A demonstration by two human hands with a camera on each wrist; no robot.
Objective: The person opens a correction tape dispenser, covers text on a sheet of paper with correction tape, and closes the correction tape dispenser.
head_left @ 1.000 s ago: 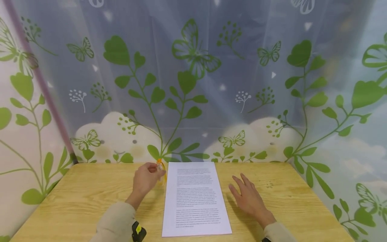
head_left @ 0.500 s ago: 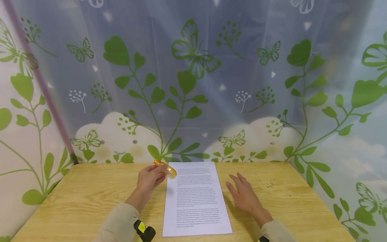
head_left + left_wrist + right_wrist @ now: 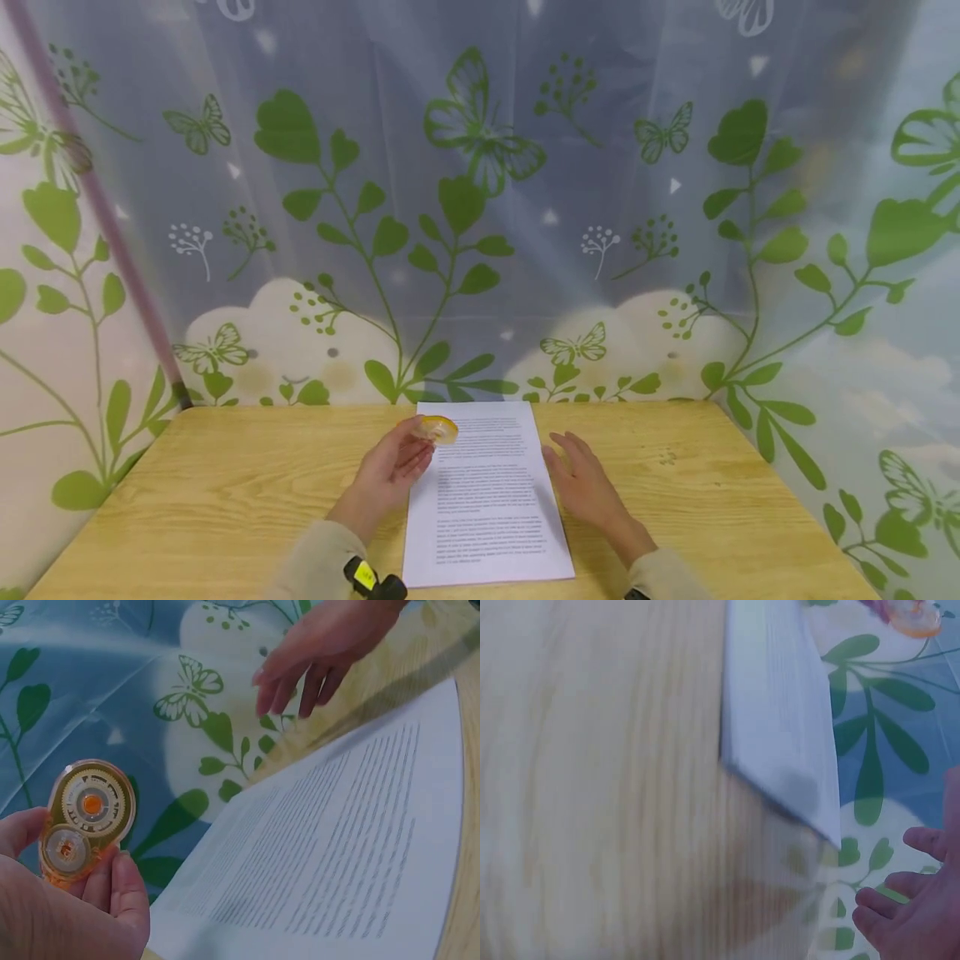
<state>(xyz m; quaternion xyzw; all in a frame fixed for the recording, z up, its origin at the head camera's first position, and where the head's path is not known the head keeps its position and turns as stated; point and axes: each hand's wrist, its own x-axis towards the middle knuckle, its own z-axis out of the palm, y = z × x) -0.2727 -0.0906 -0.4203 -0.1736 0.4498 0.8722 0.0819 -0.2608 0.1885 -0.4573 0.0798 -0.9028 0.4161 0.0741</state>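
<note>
My left hand (image 3: pixel 386 475) pinches an orange, see-through correction tape dispenser (image 3: pixel 88 817) between thumb and fingers. Two round gear wheels show through its case in the left wrist view. The dispenser is held up over the upper left part of a printed sheet of paper (image 3: pixel 491 508), which lies flat on the table. My right hand (image 3: pixel 588 487) hovers by the sheet's right edge, fingers loosely extended and holding nothing. In the right wrist view its fingers (image 3: pixel 900 900) show at the lower right, apart from the paper.
The light wooden table (image 3: pixel 225 492) reaches back to a curtain (image 3: pixel 480 250) printed with green leaves and butterflies. A dark wrist device with a yellow label (image 3: pixel 365 575) sits at my left cuff.
My left hand has moved right with the correction tape, from beside the sheet to over it, and the tape has turned. My right hand has drifted left towards the sheet's edge.
</note>
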